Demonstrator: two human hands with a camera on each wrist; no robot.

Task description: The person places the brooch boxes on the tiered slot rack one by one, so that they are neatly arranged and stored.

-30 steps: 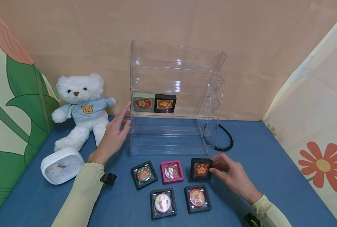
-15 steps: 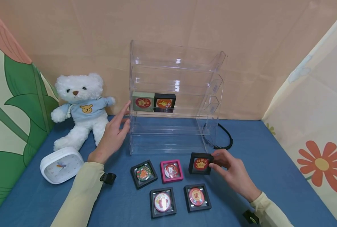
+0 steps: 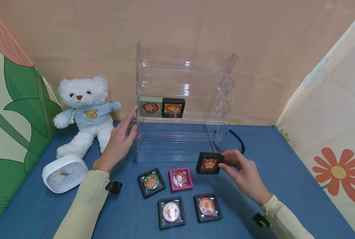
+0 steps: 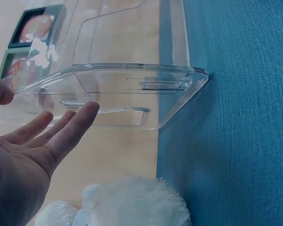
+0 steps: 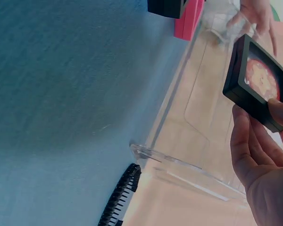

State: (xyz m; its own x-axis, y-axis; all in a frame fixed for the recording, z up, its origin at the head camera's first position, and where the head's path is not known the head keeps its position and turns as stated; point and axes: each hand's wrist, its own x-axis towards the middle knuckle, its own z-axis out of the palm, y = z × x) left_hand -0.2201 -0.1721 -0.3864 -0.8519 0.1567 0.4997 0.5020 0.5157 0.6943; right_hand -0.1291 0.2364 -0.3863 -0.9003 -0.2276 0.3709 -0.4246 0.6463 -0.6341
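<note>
My right hand point(image 3: 244, 174) pinches a black square display frame point(image 3: 208, 163) by its right edge, thumb in front, raised off the table; a red round badge with a yellow star shape shows in it. In the right wrist view the same frame point(image 5: 257, 82) sits tilted between thumb and fingers. My left hand point(image 3: 117, 146) touches the left side of a clear tiered rack point(image 3: 177, 137) with its fingers fairly straight. On the rack's middle tier, a green frame point(image 3: 150, 107) and a black frame point(image 3: 173, 108) stand side by side at the left.
On the blue table lie a pink frame point(image 3: 181, 179) and black frames with a green badge point(image 3: 151, 183), a white badge point(image 3: 171, 212) and a red badge point(image 3: 208, 207). A white clock point(image 3: 65, 173) and teddy bear point(image 3: 87, 116) stand left. A black coiled band point(image 3: 241, 142) lies behind the right hand.
My right hand has lifted the black frame with the star badge up and toward the rack, slightly leftward. The left hand stays on the rack's side.
</note>
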